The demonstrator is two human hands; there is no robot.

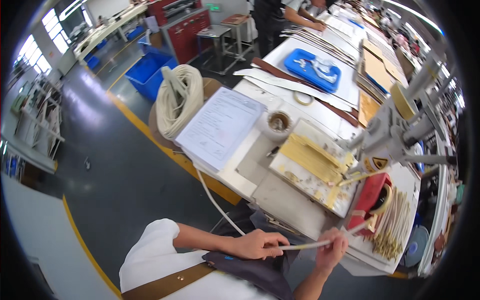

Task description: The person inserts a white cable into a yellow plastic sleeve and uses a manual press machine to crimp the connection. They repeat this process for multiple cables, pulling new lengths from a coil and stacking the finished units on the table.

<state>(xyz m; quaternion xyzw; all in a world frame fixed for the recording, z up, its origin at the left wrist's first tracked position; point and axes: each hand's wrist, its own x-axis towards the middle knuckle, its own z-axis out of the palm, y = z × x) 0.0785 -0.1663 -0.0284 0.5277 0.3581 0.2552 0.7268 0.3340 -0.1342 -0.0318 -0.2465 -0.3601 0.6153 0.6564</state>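
A cream-white cord [306,246] is stretched between my two hands, just off the table's near edge. My left hand [257,244] is closed round it, with a yellowish mark on the cord beside the fingers. Farther along, my right hand [331,245] pinches the same cord, and its end reaches past the fingers toward a red tape dispenser [361,206]. Behind my left hand the cord trails up to a large coil [176,100] at the table's left. Several cut cord lengths [393,222] with yellowish ends lie bundled right of the dispenser.
A grey press-like machine [392,132] rises at the right, beside a board covered with yellow tape [310,159]. Papers [220,127], a tape roll [278,123] and a blue tray [314,70] lie farther back. A blue bin [148,75] stands on the floor. Another person [295,12] works at the far end.
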